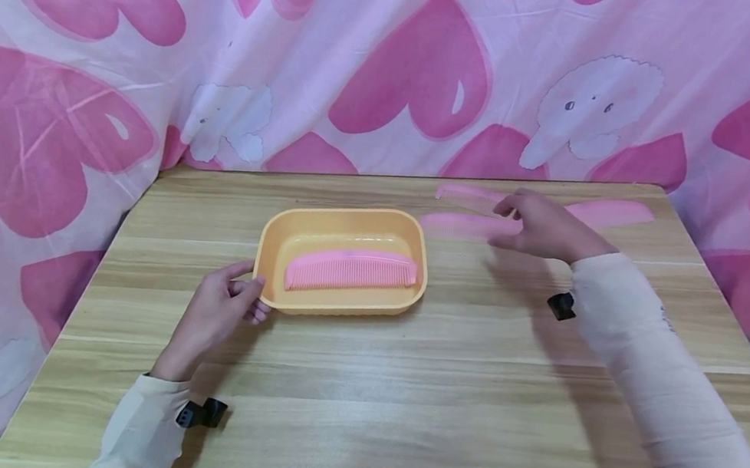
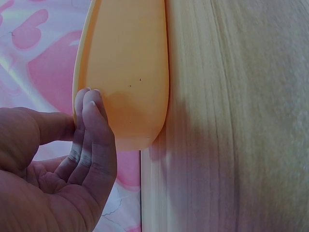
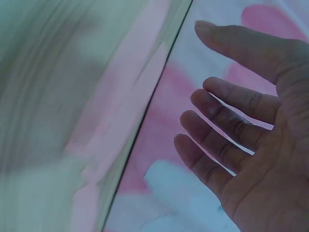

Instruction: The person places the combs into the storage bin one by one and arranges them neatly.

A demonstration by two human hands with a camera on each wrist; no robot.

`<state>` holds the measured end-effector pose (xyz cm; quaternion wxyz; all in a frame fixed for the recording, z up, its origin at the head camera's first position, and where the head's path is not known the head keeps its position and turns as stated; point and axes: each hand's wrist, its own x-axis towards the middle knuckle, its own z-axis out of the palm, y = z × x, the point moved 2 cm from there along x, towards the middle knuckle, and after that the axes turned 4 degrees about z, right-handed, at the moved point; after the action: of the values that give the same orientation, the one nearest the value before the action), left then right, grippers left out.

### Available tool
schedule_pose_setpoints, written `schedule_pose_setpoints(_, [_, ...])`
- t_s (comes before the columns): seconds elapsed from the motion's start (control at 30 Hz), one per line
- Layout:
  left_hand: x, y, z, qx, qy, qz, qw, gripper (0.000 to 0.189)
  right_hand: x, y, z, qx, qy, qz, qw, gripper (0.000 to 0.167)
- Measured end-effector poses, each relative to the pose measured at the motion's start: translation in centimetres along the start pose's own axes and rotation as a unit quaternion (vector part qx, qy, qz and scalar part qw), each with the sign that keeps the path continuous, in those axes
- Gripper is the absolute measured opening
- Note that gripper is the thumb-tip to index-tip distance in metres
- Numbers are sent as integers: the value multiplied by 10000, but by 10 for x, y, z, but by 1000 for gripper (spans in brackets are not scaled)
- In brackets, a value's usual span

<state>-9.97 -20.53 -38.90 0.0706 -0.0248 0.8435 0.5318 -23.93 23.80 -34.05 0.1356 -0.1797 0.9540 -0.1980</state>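
My left hand (image 1: 216,312) grips the left end of a shallow yellow-orange plastic box (image 1: 338,311), thumb at the rim and fingers against its outer wall, as the left wrist view also shows. Inside the box lies one pink comb (image 1: 350,266), teeth toward me. My right hand (image 1: 542,226) is over three more pink combs at the back right, fingers spread and holding nothing in the right wrist view. One comb (image 1: 470,192) lies near the back edge, another (image 1: 459,224) in front of it beside the box, and a third (image 1: 617,211) farther right; the hand partly hides them.
The wood-grain table (image 1: 355,409) ends at the back against a pink curtain (image 1: 415,61) printed with hearts and puppies. Each wrist carries a small black camera mount (image 1: 202,413). Both forearms reach in from the front.
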Motion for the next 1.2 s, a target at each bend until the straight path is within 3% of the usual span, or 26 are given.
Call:
schedule_pose_setpoints(0.27, [0,0,0,-18,-15,-10,10000,46,-16,53,-5,176,69,302,9994,51])
schedule_pose_setpoints(0.53, [0,-1,0,57,19,12,10000,44,-24,97,-8,436,18,966,9944,56])
schedule_pose_setpoints(0.9, [1,-3,2,157,44,-33,9999,43,-19,135,-9,384,118,1347,9901,60])
schedule_pose_setpoints(1.2, [2,-4,1,223,54,-121,9997,44,-10,149,-11,363,-98,1813,9827,68])
